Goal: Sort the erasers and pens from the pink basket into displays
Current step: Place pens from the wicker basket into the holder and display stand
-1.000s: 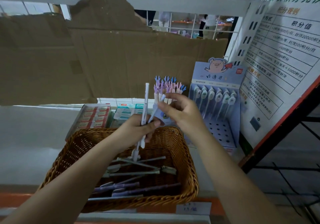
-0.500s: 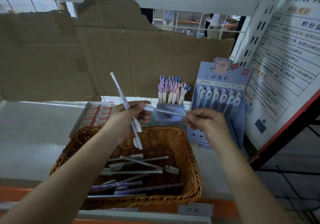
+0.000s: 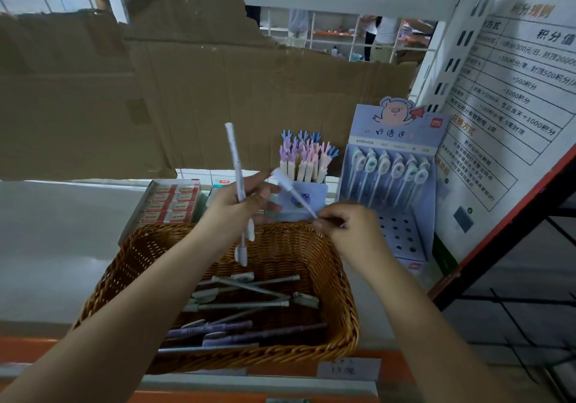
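Observation:
A brown wicker basket (image 3: 336, 318) sits on the shelf edge with several grey and purple pens (image 3: 243, 299) lying in it. My left hand (image 3: 237, 206) grips two white pens (image 3: 235, 159) above the basket, one pointing up, the other hanging down. My right hand (image 3: 346, 225) pinches the lower end of another white pen (image 3: 291, 189), which slants up to the left. Behind stand a blue pig-themed pen display (image 3: 396, 178) with a row of pens and empty holes below, and a small box of pastel claw-topped pens (image 3: 304, 165).
Trays of boxed erasers (image 3: 170, 203) lie behind the basket at the left. Torn cardboard (image 3: 187, 90) backs the shelf. A printed notice board (image 3: 511, 106) leans at the right beside a red and black rack frame (image 3: 498, 234).
My right hand has drawn one white pen away from my left hand, toward the right and down. The left hand has turned its pens more upright.

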